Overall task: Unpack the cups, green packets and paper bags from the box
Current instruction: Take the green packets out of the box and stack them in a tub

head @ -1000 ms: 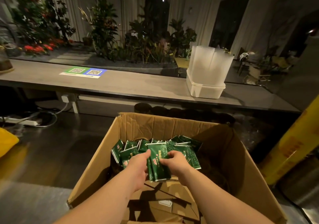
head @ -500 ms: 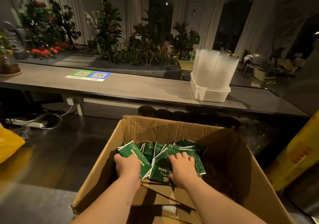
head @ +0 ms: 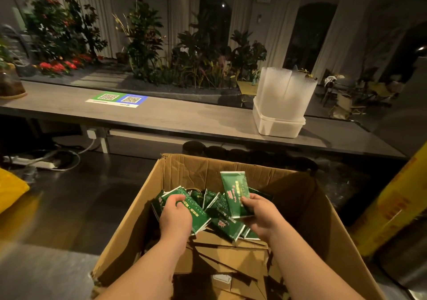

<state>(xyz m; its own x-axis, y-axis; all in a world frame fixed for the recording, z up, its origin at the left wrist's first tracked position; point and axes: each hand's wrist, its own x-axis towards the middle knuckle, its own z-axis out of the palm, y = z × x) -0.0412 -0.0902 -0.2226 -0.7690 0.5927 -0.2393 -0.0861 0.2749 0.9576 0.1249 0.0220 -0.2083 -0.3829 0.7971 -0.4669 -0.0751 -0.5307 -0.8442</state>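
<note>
1. 2 hands inside box [head: 208, 172], both among green packets [head: 217, 204] piled mid-box.
2. Right hand [head: 261, 219]: fingers curled round 1 upright packet [head: 234, 191], long axis pointing far.
3. Left hand [head: 175, 219]: fingers clamped on 1 slanted packet [head: 196, 212], axis running far-left to near-right.

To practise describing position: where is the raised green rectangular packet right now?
In the head view, the raised green rectangular packet sits right of centre inside the brown cardboard box, held by the right hand above the loose green packets.
</note>
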